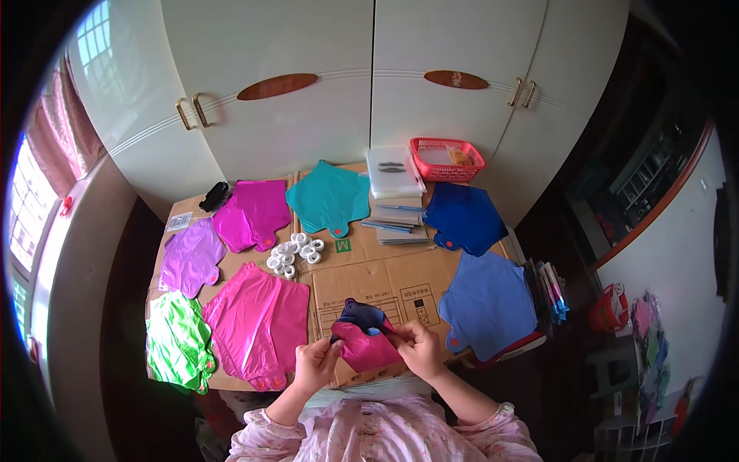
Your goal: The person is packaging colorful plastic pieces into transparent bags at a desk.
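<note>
"By the near-left corner of the table point(358, 279), what have you got?"

"A crinkled green sheet point(179, 335), then a large pink sheet point(258, 323). Next, at the near edge, my left hand point(317, 363) pinches one side of a pink-and-navy piece point(368, 348)."

"And your right?"

"My right hand point(419, 350) pinches the opposite side, so the piece sits between both grips, near the middle of that edge. I'd expect it light, soft and slippery, quick to crease; best held by its edges."

"Any containers?"

"Toward the far edge, right of middle, a red basket point(454, 175) holds a yellowish packet point(459, 156). What else is inside, I can't tell."
</note>
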A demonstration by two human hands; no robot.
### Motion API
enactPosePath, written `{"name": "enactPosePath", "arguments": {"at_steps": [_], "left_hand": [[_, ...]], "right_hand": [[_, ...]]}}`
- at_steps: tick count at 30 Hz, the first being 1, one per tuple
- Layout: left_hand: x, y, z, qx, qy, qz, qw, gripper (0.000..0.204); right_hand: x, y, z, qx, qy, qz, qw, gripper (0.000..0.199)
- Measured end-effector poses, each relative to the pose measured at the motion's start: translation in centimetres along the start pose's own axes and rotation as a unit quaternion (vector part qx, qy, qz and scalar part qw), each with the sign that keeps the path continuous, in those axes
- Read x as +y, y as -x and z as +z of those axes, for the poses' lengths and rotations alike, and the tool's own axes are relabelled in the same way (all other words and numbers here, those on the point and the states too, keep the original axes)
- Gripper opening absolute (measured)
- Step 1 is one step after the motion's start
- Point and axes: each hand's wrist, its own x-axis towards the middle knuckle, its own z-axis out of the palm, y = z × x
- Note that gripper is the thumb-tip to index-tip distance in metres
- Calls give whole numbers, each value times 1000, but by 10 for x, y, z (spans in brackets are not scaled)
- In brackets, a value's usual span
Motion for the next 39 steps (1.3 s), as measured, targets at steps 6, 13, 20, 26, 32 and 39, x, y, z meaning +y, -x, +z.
{"name": "enactPosePath", "arguments": {"at_steps": [6, 13, 20, 26, 32, 39], "left_hand": [[-2, -2, -4, -9, -2, -18, 1000, 27], [4, -3, -9, -17, -6, -21, 1000, 27], [3, -4, -7, -9, -16, -14, 1000, 26], [11, -7, -8, -3, -21, -18, 1000, 27], [4, -8, -8, -9, -38, -32, 999, 28], [-14, -26, 4, -47, -24, -74, 996, 26]], "right_hand": [[-4, -3, 1, -37, -253, -14, 967, 9], [0, -16, -9, -118, -148, 81, 979, 17], [-3, -11, 1, -28, 14, -21, 999, 11], [-11, -15, 1, -38, 16, -160, 986, 12], [-15, -11, -1, -63, 66, -99, 991, 16], [10, -15, 3, -24, -22, 2, 999, 12]]}}
